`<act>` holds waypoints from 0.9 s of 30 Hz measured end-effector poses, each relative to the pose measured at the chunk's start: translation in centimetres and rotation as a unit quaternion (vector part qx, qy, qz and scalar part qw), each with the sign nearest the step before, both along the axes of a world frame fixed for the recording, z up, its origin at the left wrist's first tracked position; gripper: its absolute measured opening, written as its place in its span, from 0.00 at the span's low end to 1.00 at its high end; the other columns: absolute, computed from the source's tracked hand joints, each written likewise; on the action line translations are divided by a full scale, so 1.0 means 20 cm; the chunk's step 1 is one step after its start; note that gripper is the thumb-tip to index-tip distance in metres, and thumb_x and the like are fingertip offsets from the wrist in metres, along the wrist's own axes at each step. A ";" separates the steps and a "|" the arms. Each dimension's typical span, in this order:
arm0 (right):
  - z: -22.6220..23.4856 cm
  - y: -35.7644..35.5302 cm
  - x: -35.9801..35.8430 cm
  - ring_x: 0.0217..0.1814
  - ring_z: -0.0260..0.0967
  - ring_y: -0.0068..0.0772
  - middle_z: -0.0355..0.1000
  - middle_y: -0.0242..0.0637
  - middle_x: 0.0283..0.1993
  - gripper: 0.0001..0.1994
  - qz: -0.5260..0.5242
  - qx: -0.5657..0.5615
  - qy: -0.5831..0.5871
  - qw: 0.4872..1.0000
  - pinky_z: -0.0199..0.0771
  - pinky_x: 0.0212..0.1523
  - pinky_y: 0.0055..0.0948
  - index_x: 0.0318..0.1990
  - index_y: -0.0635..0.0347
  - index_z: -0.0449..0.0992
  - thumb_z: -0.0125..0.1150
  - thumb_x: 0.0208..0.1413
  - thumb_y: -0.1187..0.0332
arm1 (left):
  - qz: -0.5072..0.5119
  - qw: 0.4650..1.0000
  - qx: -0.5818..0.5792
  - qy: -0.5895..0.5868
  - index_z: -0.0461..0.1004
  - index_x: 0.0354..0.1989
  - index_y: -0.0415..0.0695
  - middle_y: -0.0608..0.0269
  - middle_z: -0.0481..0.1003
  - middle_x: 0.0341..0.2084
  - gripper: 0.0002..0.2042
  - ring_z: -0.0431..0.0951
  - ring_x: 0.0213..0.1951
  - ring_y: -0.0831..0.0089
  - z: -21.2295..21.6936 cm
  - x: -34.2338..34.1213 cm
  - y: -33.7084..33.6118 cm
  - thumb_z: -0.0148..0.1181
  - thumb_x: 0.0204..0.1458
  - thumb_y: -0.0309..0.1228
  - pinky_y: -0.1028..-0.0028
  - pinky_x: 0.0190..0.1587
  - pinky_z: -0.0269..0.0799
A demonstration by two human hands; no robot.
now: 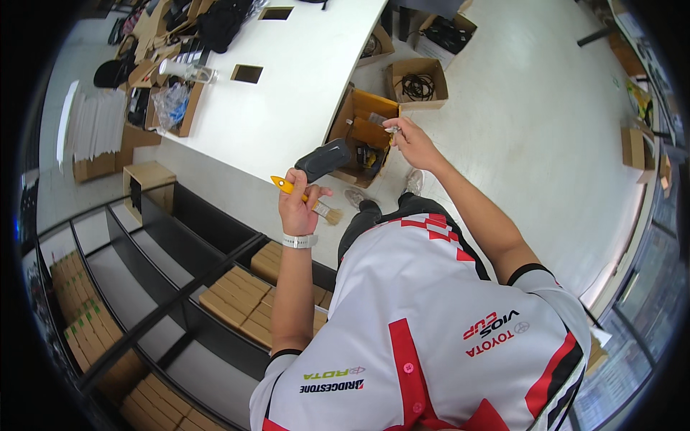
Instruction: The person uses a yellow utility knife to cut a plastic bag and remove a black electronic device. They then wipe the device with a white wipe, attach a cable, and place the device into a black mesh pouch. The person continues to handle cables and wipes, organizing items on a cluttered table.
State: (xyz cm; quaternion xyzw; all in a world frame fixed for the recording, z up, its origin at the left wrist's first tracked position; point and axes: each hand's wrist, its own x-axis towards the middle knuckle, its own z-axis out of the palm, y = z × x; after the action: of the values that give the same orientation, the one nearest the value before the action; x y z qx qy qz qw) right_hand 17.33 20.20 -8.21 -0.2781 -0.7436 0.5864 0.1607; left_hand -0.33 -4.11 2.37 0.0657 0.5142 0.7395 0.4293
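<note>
My left hand (pixel 296 208) is closed around a paintbrush (pixel 292 187) with a yellow handle and pale bristles, which point down to the right. Its fingertips also meet a black oblong, flat thing (pixel 323 159) with rounded ends, beside the table corner; what kind it is I cannot tell. My right hand (pixel 417 145) pinches a small whitish thing too small to name. That hand is by the right edge of an open cardboard box (pixel 343 176), where smaller packages and dark items lie.
A white table (pixel 287 86) fills the upper left, with a clear bottle (pixel 188 70) near its left edge. Another carton (pixel 436 75) holds coiled black cable. Black shelving (pixel 172 305) with brown boxes (pixel 241 298) stands close on my left.
</note>
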 end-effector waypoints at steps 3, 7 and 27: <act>-0.16 0.01 -0.04 0.41 0.83 0.37 0.82 0.43 0.41 0.10 0.011 -0.061 -0.051 0.997 0.80 0.48 0.35 0.50 0.65 0.81 0.59 0.66 0.73 | 0.029 0.999 -0.020 0.010 0.67 0.34 0.51 0.78 0.58 0.18 0.11 0.51 0.14 0.86 -0.01 0.01 -0.06 0.55 0.73 0.35 0.64 0.37 0.83; -0.37 0.00 -0.14 0.35 0.84 0.38 0.85 0.42 0.36 0.04 0.032 0.061 -0.098 0.993 0.82 0.43 0.37 0.37 0.63 0.86 0.66 0.58 0.75 | 0.071 0.995 -0.065 0.023 0.68 0.35 0.51 0.79 0.57 0.17 0.10 0.52 0.14 0.86 -0.04 0.05 -0.15 0.56 0.72 0.34 0.64 0.37 0.82; -0.76 -0.17 -0.61 0.39 0.84 0.42 0.84 0.44 0.35 0.06 -0.053 0.004 -0.328 0.943 0.83 0.45 0.37 0.37 0.63 0.85 0.69 0.51 0.78 | 0.021 0.997 -0.076 0.021 0.67 0.35 0.50 0.79 0.56 0.16 0.09 0.51 0.15 0.88 -0.14 -0.60 -0.30 0.56 0.71 0.29 0.69 0.34 0.81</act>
State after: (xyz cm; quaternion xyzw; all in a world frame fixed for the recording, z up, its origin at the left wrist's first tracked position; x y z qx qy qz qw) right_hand 5.17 16.74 -23.37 -0.4940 -0.7415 0.4500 -0.0602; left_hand -12.42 -10.19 -0.53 0.0370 0.5790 0.7058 0.4064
